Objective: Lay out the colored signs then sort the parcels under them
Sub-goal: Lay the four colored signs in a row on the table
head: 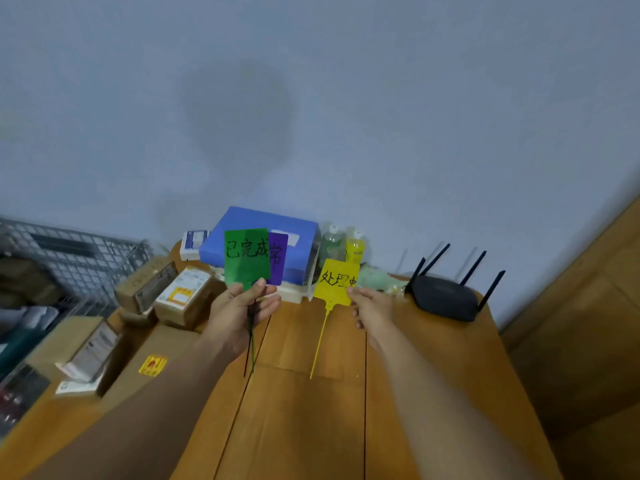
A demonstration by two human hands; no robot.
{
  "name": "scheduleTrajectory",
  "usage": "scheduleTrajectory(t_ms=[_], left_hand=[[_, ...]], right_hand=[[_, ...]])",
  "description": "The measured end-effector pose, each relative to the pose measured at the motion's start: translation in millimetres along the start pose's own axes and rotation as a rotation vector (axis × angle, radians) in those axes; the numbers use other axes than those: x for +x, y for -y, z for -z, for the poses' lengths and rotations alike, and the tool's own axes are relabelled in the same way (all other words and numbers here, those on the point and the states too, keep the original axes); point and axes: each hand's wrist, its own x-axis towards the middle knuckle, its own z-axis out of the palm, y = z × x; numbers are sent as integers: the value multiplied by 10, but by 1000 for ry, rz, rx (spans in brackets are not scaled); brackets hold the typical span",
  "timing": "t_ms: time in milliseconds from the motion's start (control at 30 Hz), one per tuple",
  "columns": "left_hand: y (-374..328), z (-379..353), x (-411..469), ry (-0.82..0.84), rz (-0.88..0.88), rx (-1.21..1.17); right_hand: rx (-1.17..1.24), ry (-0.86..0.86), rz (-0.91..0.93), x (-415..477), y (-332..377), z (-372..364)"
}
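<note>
So, left hand (pixel 242 306) pinches the green sign (pixel 246 258) at its bottom edge, with a purple sign (pixel 279 258) tucked behind it, probably in the same pinch. Both stand upright above the wooden table (pixel 294 410). Meanwhile the right hand (pixel 370 306) pinches the yellow sign (pixel 335 282) by its lower right corner, its thin tail hanging toward 6 o'clock. At 9 o'clock of the left hand the cardboard parcels (pixel 180 296) are piled up, and a black router (pixel 446 297) sits at 3 o'clock of the right hand

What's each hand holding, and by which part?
Left hand: green plastic sign and purple plastic sign, bottom edges; right hand: yellow plastic sign, lower right corner.
</note>
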Motion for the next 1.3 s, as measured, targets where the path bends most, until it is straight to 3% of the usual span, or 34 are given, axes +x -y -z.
scheduleTrajectory(t_ms=[133,400,600,800,1000,1200,1300], left_hand=[[424,83,58,-86,-3,22],[949,262,279,-165,-3,42],[1096,343,397,-162,-7,51],[1178,402,481,-140,17,51],[1256,412,494,-130,41,42],[1178,33,363,-66,22,118],[1113,-262,265,0,13,187]], right_hand=[[-131,70,-154,205,-726,21],[-146,110,-338,418,-1616,-333],[-256,43,-363,571,-1807,-418],[-571,75,-265,700,-1837,-412],[-597,-5,-192,591,-1619,-406],[-26,100,-19,339,-625,-351],[-90,168,102,148,-53,-270]])
